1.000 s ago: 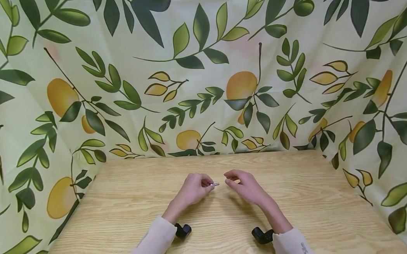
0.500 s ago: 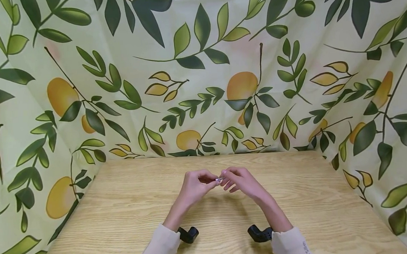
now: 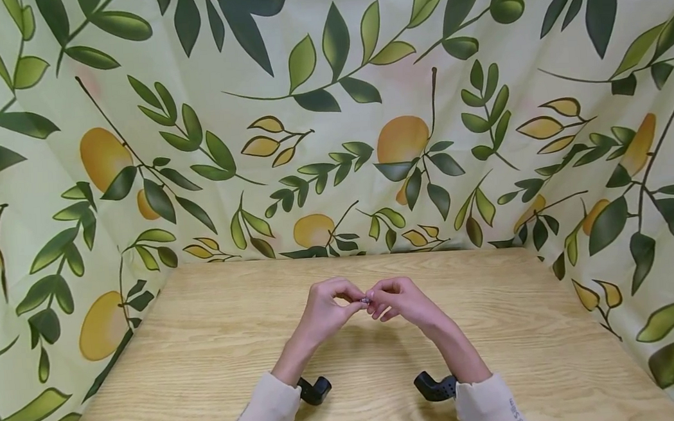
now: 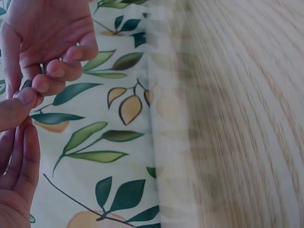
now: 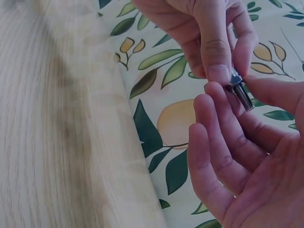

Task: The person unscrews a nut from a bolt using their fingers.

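A small shiny bolt (image 5: 244, 97) with a threaded shank and a wider, nut-like collar (image 5: 234, 80) is between both hands, above the table. My left hand (image 3: 322, 311) pinches one end of it between thumb and fingers. From the other side my right hand (image 3: 403, 303) has its thumb and index fingertip at the collar, pinching it. In the right wrist view the bare thread points toward the right palm. The right hand's other fingers are loosely bent. Fingertips hide much of the bolt in the head view, and only a dark bit of it shows in the left wrist view.
Beneath the hands lies a light wood-grain table (image 3: 235, 345). A cloth (image 3: 333, 140) printed with leaves and fruit hangs behind it and at both sides. Black wrist mounts (image 3: 315, 390) stick out by the sleeves.
A second ago the hands were apart, with the bolt in the left alone. The right hand has moved left to the bolt, and its thumb and index finger have taken hold.
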